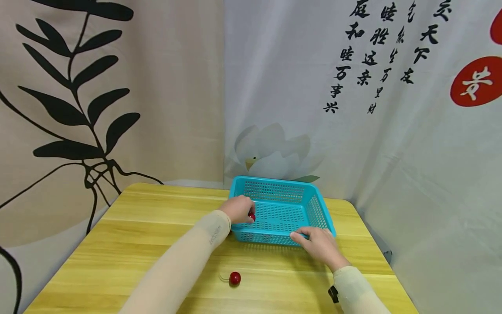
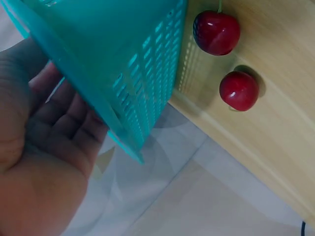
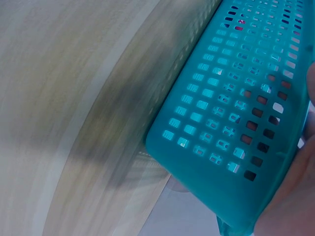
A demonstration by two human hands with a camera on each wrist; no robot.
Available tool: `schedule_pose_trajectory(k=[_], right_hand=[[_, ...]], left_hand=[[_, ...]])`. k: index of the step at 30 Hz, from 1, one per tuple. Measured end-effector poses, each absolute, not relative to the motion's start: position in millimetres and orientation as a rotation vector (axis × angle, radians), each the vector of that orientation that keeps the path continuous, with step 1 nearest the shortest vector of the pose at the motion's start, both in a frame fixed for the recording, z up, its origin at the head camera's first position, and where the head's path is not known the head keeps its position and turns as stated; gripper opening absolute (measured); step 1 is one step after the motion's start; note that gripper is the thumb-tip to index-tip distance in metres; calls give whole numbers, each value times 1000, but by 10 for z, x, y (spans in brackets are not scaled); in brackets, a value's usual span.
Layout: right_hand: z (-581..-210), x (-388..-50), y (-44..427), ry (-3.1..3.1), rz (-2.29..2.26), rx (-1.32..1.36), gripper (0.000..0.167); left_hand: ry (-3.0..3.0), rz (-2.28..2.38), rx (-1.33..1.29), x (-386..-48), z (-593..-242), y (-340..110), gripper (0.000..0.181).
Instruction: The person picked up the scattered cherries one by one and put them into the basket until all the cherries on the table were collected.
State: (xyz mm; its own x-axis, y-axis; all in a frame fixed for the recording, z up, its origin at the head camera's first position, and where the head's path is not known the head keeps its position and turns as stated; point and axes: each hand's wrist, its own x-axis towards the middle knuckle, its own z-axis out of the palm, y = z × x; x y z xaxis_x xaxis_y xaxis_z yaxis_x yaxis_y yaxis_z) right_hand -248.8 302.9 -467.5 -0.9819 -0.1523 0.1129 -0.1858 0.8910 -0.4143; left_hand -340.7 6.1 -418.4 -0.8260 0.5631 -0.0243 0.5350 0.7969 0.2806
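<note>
The left hand [image 1: 238,209] reaches over the left rim of a blue plastic basket [image 1: 270,238], pinching a red cherry [image 1: 252,216] between thumb and fingers. In the left wrist view, the basket wall [image 2: 142,83] covers the fingertips of the left hand [image 2: 54,128]. Beside that wall two cherries, one with its stem up [image 2: 216,32] and another [image 2: 239,91], lie on the wood. The right hand [image 1: 319,246] grips the basket's near rim close to its right corner. In the right wrist view, part of the right hand [image 3: 290,196] shows at the basket's rim [image 3: 275,196].
Another cherry with a stem [image 1: 235,279] lies on the yellow wooden table [image 1: 157,218], in front of the basket between the forearms. Behind the table hangs a printed cloth [image 1: 176,87] with dark leaves and writing.
</note>
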Motion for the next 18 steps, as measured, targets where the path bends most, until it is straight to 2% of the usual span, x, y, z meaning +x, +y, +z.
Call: schedule_pose_trajectory(k=[6, 13, 18], right_hand=[[-4650, -2485, 3023, -2981, 663, 256, 27], [-4633, -2482, 3015, -2998, 670, 246, 25], [-4628, -2486, 3020, -3003, 673, 251, 25]], left_hand=[[2891, 129, 810, -3414, -4220, 214, 13], [2901, -114, 767, -3346, -4211, 337, 30], [2909, -135, 705, -3375, -4318, 391, 25]])
